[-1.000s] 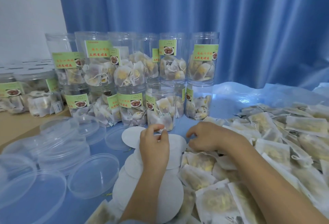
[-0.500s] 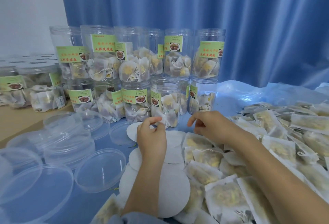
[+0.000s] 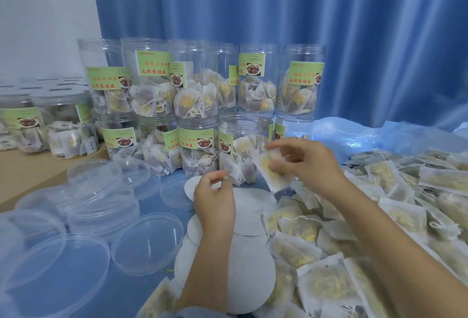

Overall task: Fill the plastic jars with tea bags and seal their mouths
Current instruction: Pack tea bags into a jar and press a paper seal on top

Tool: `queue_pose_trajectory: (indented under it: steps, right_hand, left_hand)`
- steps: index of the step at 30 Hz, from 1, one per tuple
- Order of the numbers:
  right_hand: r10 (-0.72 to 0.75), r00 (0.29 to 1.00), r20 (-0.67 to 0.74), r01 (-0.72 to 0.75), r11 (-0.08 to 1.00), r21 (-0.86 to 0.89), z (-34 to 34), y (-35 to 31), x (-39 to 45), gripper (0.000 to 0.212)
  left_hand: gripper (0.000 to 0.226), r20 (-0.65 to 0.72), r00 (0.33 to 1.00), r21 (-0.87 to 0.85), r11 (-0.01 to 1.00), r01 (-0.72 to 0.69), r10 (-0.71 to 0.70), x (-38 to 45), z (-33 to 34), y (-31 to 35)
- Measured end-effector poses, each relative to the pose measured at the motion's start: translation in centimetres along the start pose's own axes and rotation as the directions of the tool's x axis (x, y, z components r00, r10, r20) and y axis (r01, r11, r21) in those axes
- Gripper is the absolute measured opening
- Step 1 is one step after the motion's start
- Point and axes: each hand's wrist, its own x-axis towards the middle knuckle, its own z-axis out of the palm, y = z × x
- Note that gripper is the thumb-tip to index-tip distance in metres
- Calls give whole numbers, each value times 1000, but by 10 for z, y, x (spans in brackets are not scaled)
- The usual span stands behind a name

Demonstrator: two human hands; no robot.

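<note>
Beyond both hands stands a double row of labelled jars (image 3: 197, 105), stacked two high and already holding tea bags, with the nearest open one, the jar (image 3: 239, 150), just past the fingertips. To the right of the right hand and under its forearm lies the heap of loose tea bags (image 3: 395, 206), spread wide over the blue table (image 3: 141, 297). Left of the left hand sit the clear lids (image 3: 147, 241), some stacked, and beneath its wrist the white paper discs (image 3: 250, 216) overlap one another. The right hand (image 3: 306, 163) pinches one tea bag (image 3: 273, 171) at its upper edge, lifted clear of the heap and hanging a little tilted; the left hand (image 3: 215, 198) has thumb and forefinger closed on something fine, probably the string, though it is too small to be sure. To my eye the bag is bound for that open jar, so it wants carrying over the mouth and dropping in flat, string tucked with it, lest a trailing thread catch the rim and spoil the seal.
</note>
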Motion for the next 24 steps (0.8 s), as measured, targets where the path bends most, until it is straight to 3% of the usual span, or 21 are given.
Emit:
queue_pose_trajectory:
  steps: [2,5,7,9,10,12,14,17,19,22,24]
  right_hand:
    - [23,998,-59,-9,976,215,2,-16,10,34]
    - [59,976,-212,27,923,384,12,-36,40,28]
    - [80,912,-403,100,908,406,22,-45,62,24]
    - [53,859,-509,107,954,281,34,-47,77,16]
    - [25,884,-468,64,983,173,40,-44,82,16]
    - [-10,974,-226,-23,990,-142,51,-31,85,29]
    - [-74,989,-127,23,930,-367,61,-21,76,36]
    - [-301,919,-256,189,904,-384,72,-22,52,33]
    - [-327,923,-202,237,898,-370,80,-28,43,29]
    - [-182,977,114,210,917,-339,98,-41,40,20]
    - [-28,929,368,206,867,-454,115,-47,38,31]
  left_hand:
    - [31,-18,1000,-36,999,22,-23,1,-3,2]
    - [30,-36,998,-66,997,45,-47,5,-6,1]
    - [28,-45,998,-68,997,33,-36,8,-8,1]
    - [26,-58,998,-52,998,23,-26,11,-10,1]
    - [26,-70,997,-40,999,18,-21,12,-11,2]
    - [26,-122,992,7,1000,17,-16,15,-15,1]
    - [22,-223,975,82,996,33,-13,16,-17,1]
    - [20,-317,948,118,990,74,-33,14,-16,3]
    - [30,-350,935,111,989,102,-57,13,-14,4]
    - [38,-419,901,39,989,143,-114,14,-17,6]
    - [40,-442,886,-10,989,147,-136,16,-21,6]
